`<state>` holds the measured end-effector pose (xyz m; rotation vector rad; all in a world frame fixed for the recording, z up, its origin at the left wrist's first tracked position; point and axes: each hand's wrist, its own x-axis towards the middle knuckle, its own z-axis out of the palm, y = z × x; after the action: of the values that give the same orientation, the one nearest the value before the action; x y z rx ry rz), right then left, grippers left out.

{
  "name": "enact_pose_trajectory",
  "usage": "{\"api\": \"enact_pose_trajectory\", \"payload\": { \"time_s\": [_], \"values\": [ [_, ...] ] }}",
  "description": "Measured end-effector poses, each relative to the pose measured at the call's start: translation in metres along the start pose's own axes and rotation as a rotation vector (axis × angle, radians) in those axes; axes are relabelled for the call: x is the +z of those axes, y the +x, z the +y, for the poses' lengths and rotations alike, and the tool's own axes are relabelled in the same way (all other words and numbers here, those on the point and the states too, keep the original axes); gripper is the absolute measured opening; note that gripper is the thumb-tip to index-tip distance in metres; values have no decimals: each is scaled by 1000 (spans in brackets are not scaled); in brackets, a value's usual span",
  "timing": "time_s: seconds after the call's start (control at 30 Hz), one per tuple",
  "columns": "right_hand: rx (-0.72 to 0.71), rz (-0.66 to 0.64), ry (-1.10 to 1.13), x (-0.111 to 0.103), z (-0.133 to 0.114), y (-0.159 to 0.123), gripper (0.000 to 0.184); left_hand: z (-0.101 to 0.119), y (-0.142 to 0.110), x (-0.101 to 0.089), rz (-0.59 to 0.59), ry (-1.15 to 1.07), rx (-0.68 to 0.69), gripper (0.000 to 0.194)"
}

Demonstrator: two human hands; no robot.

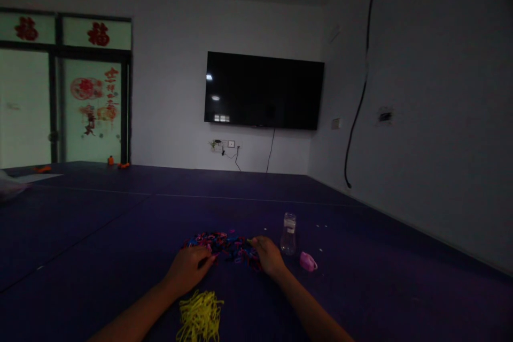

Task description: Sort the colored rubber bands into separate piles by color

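A loose pile of small coloured bands (230, 248), pink, red, blue and dark, lies on the purple surface between my hands. My left hand (191, 268) rests at the pile's left edge, fingers pinched together; a bit of pink shows at the fingertips, but whether it is held is unclear. At the right edge, my right hand (269, 255) pinches a small yellow-green band (250, 241). Nearer to me, beside my left forearm, is a heap of yellow bands (199, 316). A clear bottle (288, 235) stands upright just right of my right hand, with a pink cap (308, 262) beside it.
The purple surface (360, 288) stretches back to the wall, with small white scraps (320, 249) on the right. Orange objects (123, 165) sit at the far left edge. A television (263, 91) hangs ahead; a black cable (356, 112) runs down the right wall.
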<state>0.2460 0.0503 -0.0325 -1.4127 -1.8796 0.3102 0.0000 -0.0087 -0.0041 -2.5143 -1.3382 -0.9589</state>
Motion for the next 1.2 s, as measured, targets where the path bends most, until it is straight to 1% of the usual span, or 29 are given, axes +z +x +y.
{"api": "enact_pose_trajectory", "payload": {
  "time_s": [0.13,0.23,0.33,0.37,0.47,0.53,0.6,0.7,0.8,0.87,0.9,0.93,0.97,1.03,1.1,1.17,1.2],
  "values": [
    [-8,-8,11,-3,-3,1,42,-2,0,3,17,3,10,29],
    [-83,28,25,-10,-13,-2,42,-3,0,4,29,-3,10,28],
    [-242,118,-64,-16,-31,-11,38,-3,0,3,38,-43,2,27],
    [-332,101,-123,-16,-38,-16,36,-2,0,2,40,-54,-3,26],
    [-605,-11,-276,-13,-60,-30,35,-1,-1,-2,36,-57,12,25],
    [-741,-68,-337,-8,-71,-38,36,0,-2,-4,28,-41,73,27],
    [-838,-100,-360,-4,-79,-44,35,0,-4,-3,32,5,159,27],
    [-884,-98,-369,1,-85,-51,36,-3,-8,-2,74,106,288,31],
    [-890,-89,-353,1,-87,-54,38,-5,-11,-4,113,150,358,32],
    [-853,-53,-318,-3,-85,-54,35,-4,-12,-8,121,170,363,31],
    [-800,-18,-293,-6,-83,-53,33,-3,-12,-10,117,178,362,31],
    [-716,29,-266,-10,-79,-52,33,-2,-13,-13,111,180,357,30],
    [-598,83,-233,-14,-74,-50,37,0,-14,-15,106,172,347,30],
    [-313,183,-173,-22,-61,-45,50,4,-16,-18,103,125,315,30],
    [-112,187,-38,-27,-47,-42,56,7,-19,-20,95,59,274,30],
    [14,185,93,-28,-35,-42,61,10,-24,-22,58,-4,245,30],
    [54,176,138,-27,-31,-43,62,11,-27,-23,28,-29,236,29]
  ]
}}
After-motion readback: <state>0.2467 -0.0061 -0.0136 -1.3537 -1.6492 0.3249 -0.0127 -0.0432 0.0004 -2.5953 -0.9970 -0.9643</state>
